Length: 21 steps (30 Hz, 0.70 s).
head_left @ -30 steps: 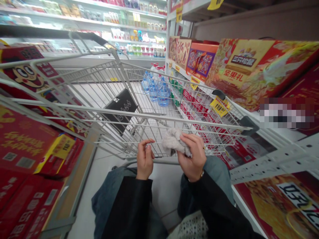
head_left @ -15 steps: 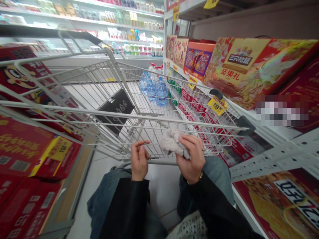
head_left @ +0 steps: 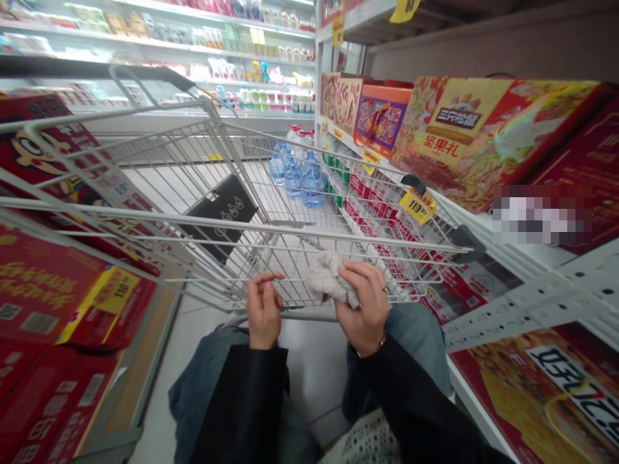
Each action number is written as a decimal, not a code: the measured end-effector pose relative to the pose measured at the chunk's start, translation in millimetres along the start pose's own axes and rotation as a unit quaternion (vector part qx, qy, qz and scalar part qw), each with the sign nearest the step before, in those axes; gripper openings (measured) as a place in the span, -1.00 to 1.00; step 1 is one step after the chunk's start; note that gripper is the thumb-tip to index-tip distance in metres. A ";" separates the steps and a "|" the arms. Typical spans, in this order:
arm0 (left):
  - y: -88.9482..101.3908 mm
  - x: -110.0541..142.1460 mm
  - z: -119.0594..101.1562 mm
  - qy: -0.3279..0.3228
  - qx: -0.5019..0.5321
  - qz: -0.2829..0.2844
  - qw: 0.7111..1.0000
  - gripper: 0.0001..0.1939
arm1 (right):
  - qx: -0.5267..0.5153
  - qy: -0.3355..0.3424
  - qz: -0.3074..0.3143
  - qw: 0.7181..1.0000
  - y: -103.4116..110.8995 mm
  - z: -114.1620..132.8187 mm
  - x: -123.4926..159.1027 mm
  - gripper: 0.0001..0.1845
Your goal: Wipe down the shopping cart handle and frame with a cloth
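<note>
A wire shopping cart [head_left: 294,227] stands crosswise before my knees. My left hand [head_left: 264,309] is at its near side, fingers curled around a thin horizontal wire. To the right, my right hand [head_left: 363,303] grips a crumpled pale grey cloth [head_left: 325,274] between thumb and fingers. The cloth is bunched against the wires of the same side; the part inside my palm is hidden. A black plate [head_left: 220,216] with white printed symbols hangs inside the cart, to the left of both hands.
Red gift boxes [head_left: 43,277] are stacked close on the left. On the right, a shelf holds nut gift boxes [head_left: 454,138], with bottle packs below. Blue water bottles [head_left: 309,177] stand on the floor beyond the cart, before a lit refrigerated display [head_left: 159,42].
The whole view has shifted slightly, so cart and hands appear a little further left. Both hands keep nearly the same places on the cart, and the cloth stays in my right hand.
</note>
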<state>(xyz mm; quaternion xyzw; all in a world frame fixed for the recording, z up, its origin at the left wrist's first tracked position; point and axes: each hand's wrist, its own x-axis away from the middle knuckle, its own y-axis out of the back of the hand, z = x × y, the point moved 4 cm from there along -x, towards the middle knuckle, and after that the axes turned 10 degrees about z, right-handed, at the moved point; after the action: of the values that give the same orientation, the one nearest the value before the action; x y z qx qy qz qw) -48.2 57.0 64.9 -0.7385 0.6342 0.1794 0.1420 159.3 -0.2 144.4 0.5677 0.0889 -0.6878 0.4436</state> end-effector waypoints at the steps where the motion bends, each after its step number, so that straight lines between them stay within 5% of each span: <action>1: 0.1 0.0 -0.1 -0.001 0.000 0.000 1.000 -0.73 | 0.001 -0.002 0.013 1.000 -2.0 -1.6 2.8 -0.54; 6: 0.8 0.0 -0.3 -0.001 -0.002 0.007 1.000 -0.72 | 0.004 -0.019 0.067 0.998 -11.5 -15.0 26.2 -0.57; 16: 4.2 0.6 -4.5 -0.005 -0.035 -0.015 0.999 -0.75 | 0.002 -0.008 0.023 1.000 5.5 -4.6 8.8 -0.53; 21: 8.0 12.3 -5.3 -0.061 -0.096 -0.146 0.983 -0.83 | 0.008 -0.019 0.062 0.998 0.3 -8.3 18.5 -0.52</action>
<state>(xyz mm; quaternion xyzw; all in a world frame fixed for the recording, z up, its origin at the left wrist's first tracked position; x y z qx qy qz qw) -54.0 42.6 64.4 -0.8212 0.4892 0.2615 0.1341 166.0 -4.7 125.8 0.5626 0.0398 -0.6699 0.4829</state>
